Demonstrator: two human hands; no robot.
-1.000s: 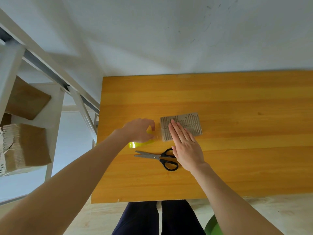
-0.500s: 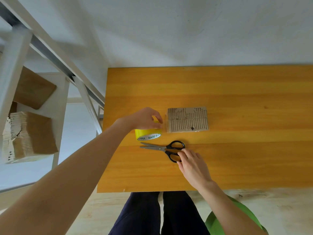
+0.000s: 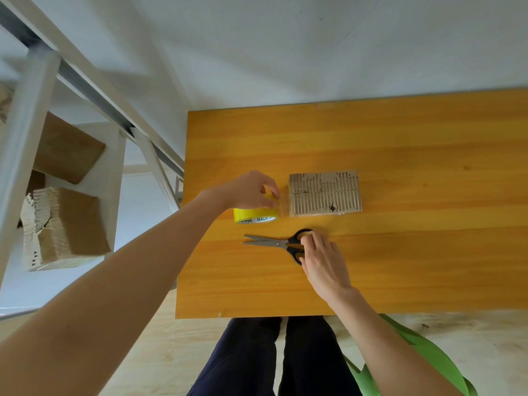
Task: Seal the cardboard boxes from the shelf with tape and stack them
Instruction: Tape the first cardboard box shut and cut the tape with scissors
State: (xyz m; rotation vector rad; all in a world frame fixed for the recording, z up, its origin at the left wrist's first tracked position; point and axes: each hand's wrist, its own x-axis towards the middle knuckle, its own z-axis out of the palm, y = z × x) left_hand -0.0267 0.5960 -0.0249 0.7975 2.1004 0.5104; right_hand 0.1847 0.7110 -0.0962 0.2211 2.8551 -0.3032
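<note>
While the left hand (image 3: 251, 192) pinches the tape (image 3: 254, 216) taut beside the box (image 3: 324, 192), the right hand (image 3: 324, 260) grips the scissors (image 3: 274, 242) on the table (image 3: 414, 267), seemingly to cut it.

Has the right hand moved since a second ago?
Yes, the right hand came off the cardboard box, toward the person, onto the scissors.

"CHINA", "MADE IN" on tape roll (image 3: 255, 217)
</note>
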